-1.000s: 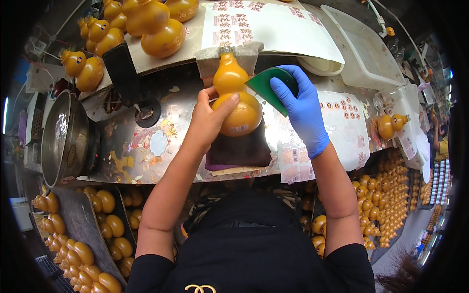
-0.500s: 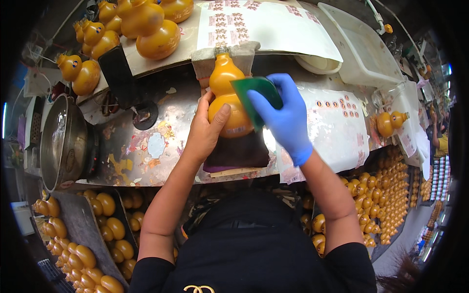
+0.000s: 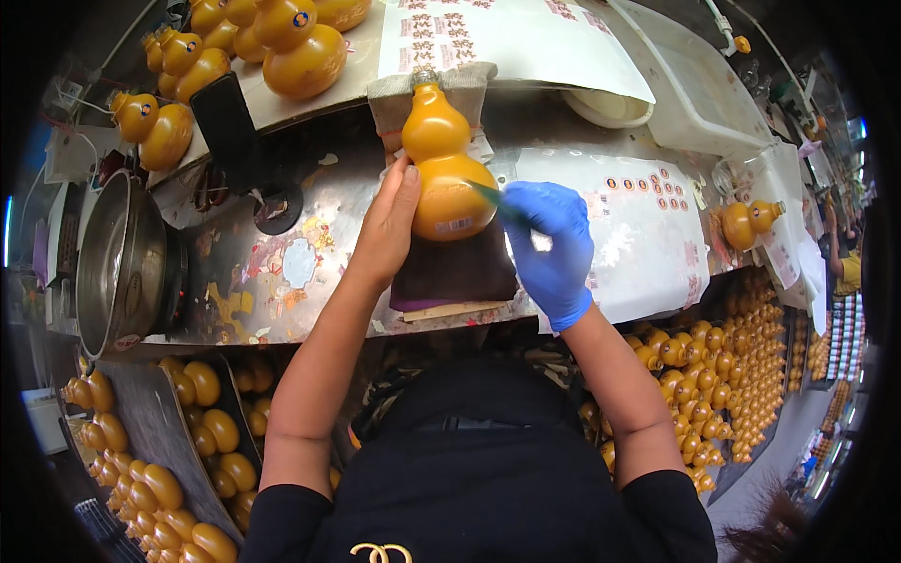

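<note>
An amber gourd-shaped bottle point(image 3: 441, 174) lies with its neck pointing away from me on a dark pad point(image 3: 455, 272), a folded cloth point(image 3: 388, 108) under its neck. My bare left hand point(image 3: 390, 220) grips the bottle's left side, thumb on top and fingers partly hidden beneath. In a blue glove, my right hand point(image 3: 554, 244) pinches a green scraper point(image 3: 502, 202), seen nearly edge-on. The scraper's tip meets the right side of the bottle's wide lower bulb, near its middle. A small pale printed mark shows on the bulb's near end.
Sheets of red decals point(image 3: 657, 225) lie to the right, with another printed sheet point(image 3: 507, 47) at the back. A metal pan point(image 3: 122, 267) and a phone on a stand point(image 3: 225, 127) are left. Several gourd bottles point(image 3: 305, 61) stand at back left; more fill racks below. A plastic tub point(image 3: 690, 89) sits back right.
The scraper has turned from broad face to nearly edge-on. My right hand has moved lower. My left hand has shifted slightly up along the bottle, whose near end has moved slightly away from me.
</note>
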The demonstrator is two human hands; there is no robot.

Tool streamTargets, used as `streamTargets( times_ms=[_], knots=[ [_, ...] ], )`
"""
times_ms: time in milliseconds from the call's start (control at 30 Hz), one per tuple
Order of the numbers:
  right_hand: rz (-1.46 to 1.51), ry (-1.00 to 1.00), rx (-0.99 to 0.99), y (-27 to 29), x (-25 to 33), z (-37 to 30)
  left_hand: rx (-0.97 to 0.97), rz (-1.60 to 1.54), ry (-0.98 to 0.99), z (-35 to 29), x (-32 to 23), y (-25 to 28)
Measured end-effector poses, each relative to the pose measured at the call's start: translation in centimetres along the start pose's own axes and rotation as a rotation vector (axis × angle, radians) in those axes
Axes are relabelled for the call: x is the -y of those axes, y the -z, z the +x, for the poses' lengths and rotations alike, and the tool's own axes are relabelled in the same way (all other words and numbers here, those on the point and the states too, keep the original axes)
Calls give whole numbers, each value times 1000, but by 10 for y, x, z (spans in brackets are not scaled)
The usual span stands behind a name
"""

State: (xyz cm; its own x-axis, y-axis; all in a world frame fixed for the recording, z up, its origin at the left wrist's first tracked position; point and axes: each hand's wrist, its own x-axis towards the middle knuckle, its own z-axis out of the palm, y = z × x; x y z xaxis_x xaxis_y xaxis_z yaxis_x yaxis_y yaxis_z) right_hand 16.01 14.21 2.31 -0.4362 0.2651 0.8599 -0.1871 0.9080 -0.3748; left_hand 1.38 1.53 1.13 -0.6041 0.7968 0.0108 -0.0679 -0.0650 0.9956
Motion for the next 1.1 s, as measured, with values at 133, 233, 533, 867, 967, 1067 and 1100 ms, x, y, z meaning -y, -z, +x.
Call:
streamTargets(
  times_ms=[133,233,533,867,967,1067,1100],
  knots=[
    [-172,260,293,0,10,-18,12,-18,8,0,1,0],
    [-186,281,403,9,12,-27,15,-12,19,0,1,2],
    [-93,197,393,-2,24,-9,-45,103,53,5,13,10],
    [911,-1237,-114,74,21,-52,81,386,-232,-20,4,8],
    [991,-1647,-676,129,3,-81,-32,579,-250,-23,13,-1],
    [618,-1441,-978,178,-24,-146,-106,612,-322,-22,15,-9],
    [486,-1435,-1049,191,-31,-162,-124,627,-361,-24,14,-11]
  ],
)
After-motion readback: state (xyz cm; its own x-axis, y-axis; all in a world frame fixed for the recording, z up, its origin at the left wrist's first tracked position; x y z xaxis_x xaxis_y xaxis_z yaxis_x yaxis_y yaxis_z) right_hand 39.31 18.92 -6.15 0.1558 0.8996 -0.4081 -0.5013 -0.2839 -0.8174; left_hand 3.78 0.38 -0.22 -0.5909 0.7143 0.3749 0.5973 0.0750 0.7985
